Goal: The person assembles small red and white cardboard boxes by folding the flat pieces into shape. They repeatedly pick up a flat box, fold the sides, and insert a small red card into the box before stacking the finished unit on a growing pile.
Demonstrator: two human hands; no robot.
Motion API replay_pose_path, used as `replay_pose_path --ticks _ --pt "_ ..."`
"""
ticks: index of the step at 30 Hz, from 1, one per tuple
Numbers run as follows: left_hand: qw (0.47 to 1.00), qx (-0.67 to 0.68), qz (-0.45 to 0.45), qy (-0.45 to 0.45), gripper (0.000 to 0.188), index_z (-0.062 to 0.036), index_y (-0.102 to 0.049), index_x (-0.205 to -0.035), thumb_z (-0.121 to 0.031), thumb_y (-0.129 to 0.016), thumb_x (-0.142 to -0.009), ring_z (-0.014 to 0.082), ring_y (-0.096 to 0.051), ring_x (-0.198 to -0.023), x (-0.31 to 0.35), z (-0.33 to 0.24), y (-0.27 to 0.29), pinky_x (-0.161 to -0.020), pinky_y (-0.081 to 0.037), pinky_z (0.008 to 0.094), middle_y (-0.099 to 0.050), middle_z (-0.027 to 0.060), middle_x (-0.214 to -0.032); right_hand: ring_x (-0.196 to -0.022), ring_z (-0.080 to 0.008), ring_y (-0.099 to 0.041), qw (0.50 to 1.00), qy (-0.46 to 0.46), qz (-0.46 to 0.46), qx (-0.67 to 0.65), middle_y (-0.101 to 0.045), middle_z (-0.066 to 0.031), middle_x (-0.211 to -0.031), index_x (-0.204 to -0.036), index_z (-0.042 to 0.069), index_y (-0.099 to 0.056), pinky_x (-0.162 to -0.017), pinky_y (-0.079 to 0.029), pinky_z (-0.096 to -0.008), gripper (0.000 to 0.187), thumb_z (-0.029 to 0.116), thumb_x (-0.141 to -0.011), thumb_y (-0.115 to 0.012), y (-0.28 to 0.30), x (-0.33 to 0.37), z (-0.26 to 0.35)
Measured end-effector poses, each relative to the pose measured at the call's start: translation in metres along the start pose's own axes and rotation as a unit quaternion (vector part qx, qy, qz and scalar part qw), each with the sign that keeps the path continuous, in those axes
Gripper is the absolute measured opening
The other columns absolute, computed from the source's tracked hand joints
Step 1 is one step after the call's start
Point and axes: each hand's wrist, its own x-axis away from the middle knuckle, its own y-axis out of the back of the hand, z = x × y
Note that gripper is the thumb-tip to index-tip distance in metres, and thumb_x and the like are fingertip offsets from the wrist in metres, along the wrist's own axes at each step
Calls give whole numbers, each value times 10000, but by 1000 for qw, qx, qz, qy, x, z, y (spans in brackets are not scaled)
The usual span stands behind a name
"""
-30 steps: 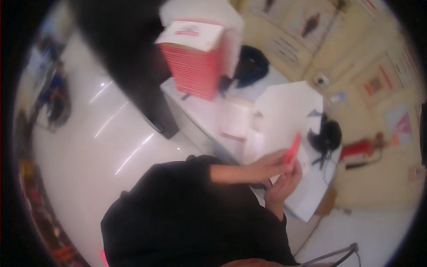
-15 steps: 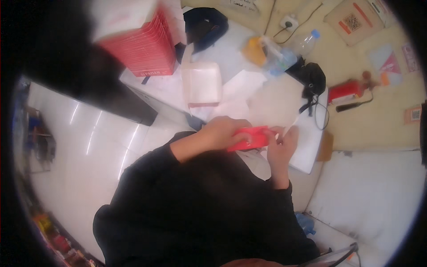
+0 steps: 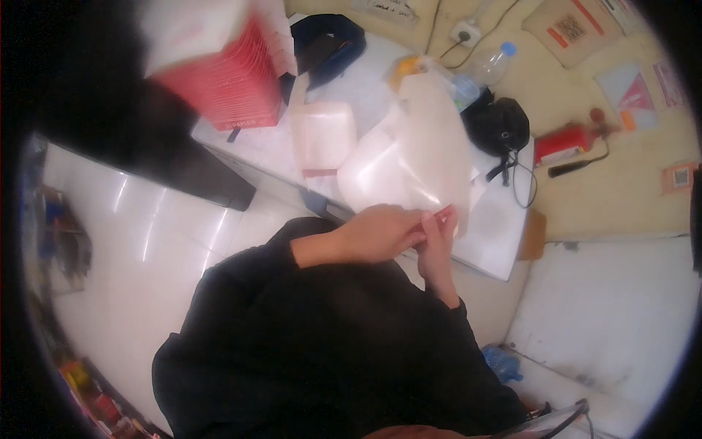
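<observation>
A paper food box [image 3: 431,139], partly unfolded, stands between my hands with its glossy white inside facing up. A tall flap of it rises toward the far side. My left hand [image 3: 380,233] is closed on the near edge, fingers pressed together. Close against it, my right hand [image 3: 437,245] pinches the same edge near the right corner. A bit of the box's red outer face shows between the fingers. Left of it, another white-lined box [image 3: 325,135] sits open on the white table [image 3: 497,245].
A tall stack of nested red boxes [image 3: 234,84] stands at the table's far left. Beyond are a dark bag [image 3: 329,44], a clear bottle with a blue cap [image 3: 491,64] and a black pouch [image 3: 499,124]. A red fire extinguisher [image 3: 563,141] is by the right wall.
The box has turned from its red outside to its white inside, and its flap has opened away from me. My right hand has moved left, closer to my left hand.
</observation>
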Motion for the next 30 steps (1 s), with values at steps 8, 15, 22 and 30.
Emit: replay_pose_path --ticks 8,15,22,30 --pt "889 -327 -317 -44 299 -104 -622 -1095 -187 -650 -809 322 -555 -1025 -4 33 73 -873 -426 422 -609 115 -1107 -1091 -214 -508 988 -44 147 6 -484 -113 -1225 -1388 15 -270 -861 -465 -334 768 109 -747 -681 65 6 20" --pt "952 -36 -226 204 105 -21 -607 -879 -121 -634 -866 215 -629 -662 28 38 39 -626 -486 317 -648 111 -760 -1195 -234 -455 988 -75 108 -76 -453 -131 -1266 -1354 -5 -296 -988 -396 -371 722 96 -750 -678 42 26 11" --pt "966 -82 -114 217 139 -15 -581 -887 -150 -612 -884 176 -622 -603 52 27 19 -571 -480 331 -645 93 -685 -1150 -223 -472 992 -74 100 -3 -427 -138 -1278 -1357 -12 -269 -982 -403 -381 669 116 -805 -624 25 38 28" --pt "965 233 -104 64 881 -89 -321 -1411 -388 -775 -718 302 -303 -1361 61 65 56 -1090 -265 469 -290 161 -1490 -1123 -268 -547 978 -108 133 -116 -472 -177 -1304 -1420 -9 -234 -937 -472 -383 736 215 -812 -584 25 -2 51"
